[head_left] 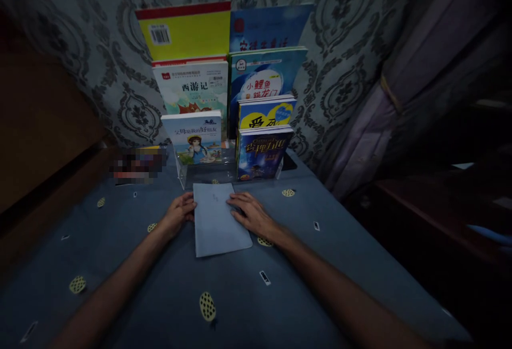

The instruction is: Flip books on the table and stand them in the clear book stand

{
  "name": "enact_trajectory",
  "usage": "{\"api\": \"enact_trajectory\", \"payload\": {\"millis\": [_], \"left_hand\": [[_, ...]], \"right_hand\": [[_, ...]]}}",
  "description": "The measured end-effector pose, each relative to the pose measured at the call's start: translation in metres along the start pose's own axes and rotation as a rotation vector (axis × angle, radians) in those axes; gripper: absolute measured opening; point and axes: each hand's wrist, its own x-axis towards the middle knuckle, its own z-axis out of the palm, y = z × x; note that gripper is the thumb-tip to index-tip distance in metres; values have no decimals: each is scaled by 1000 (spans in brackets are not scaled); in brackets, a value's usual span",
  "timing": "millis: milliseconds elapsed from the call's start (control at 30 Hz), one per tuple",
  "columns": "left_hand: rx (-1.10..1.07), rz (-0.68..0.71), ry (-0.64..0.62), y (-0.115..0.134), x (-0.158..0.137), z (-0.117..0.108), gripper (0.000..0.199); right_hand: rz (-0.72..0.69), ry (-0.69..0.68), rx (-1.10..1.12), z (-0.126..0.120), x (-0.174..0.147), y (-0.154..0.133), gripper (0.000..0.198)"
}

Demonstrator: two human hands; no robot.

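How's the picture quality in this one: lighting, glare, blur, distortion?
Head view: dim overall, with the area right of the curtain nearly black; head view: no strong glare on the pale booklet, but its small mark is unreadable; head view: left hand and right hand discernible, forearms softer toward the bottom; head view: wide-angle stretching near the edges, and pixelation masks an item at left.

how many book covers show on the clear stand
7. Left, back to front: yellow cover, white cover, pale-blue cover. Right, likewise: blue cover, teal cover, yellow-and-blue cover, navy cover. More books may be hidden behind.
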Motion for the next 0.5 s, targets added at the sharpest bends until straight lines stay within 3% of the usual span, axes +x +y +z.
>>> {"api": "enact_trajectory", "payload": {"millis": [100, 200, 367, 500], "left_hand": [[-91, -64, -101, 15, -10, 7, 52], [-120, -20, -103, 27, -17, 13, 50], [-60, 221, -92, 54, -25, 20, 48], [204, 505, -104, 81, -37, 19, 34]], "right_hand": [[100, 63, 81, -2, 2, -2, 56], [250, 132, 280, -6, 7, -1, 63], [314, -27, 753, -31, 16, -12, 38], [167, 192, 737, -56, 17, -29, 28]]}}
